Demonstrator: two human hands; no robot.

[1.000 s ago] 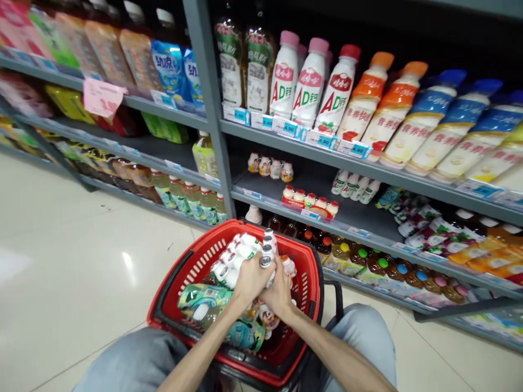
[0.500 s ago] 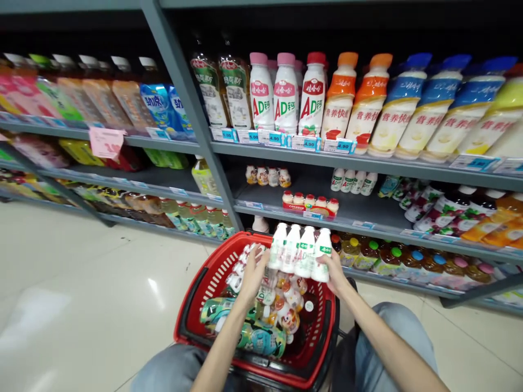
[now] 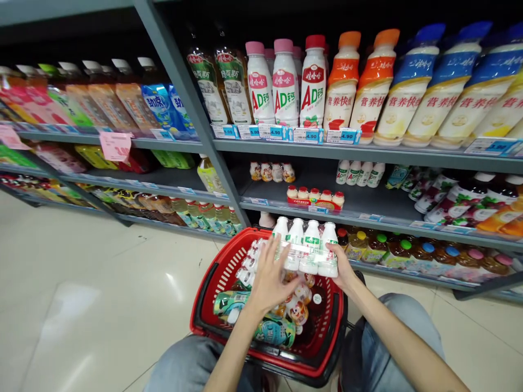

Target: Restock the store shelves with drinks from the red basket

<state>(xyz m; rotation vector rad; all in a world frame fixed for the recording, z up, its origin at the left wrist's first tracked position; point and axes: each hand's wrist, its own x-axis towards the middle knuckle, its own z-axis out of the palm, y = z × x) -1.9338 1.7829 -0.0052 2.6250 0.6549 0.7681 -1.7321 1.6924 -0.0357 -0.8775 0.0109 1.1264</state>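
Note:
A shrink-wrapped pack of small white milk drink bottles with green print is held up over the far side of a red shopping basket. My right hand grips its right end. Spread open, my left hand is at the pack's left end, over the front of it; whether its fingers touch the wrap I cannot tell. Below in the basket lie green-patterned bottles, a pack of small round bottles with cartoon labels and more small white bottles, partly hidden by my left hand.
Shelves of drinks rise just beyond the basket. A similar white pack and a red-sleeved pack of small bottles stand on the middle shelf. Colour-capped bottles line the bottom shelf. My knees flank the basket on the tiled floor.
My left hand has moved from the pack's left edge to over its front, fingers now spread. The pack stays in my right hand. The camera view has shifted slightly.

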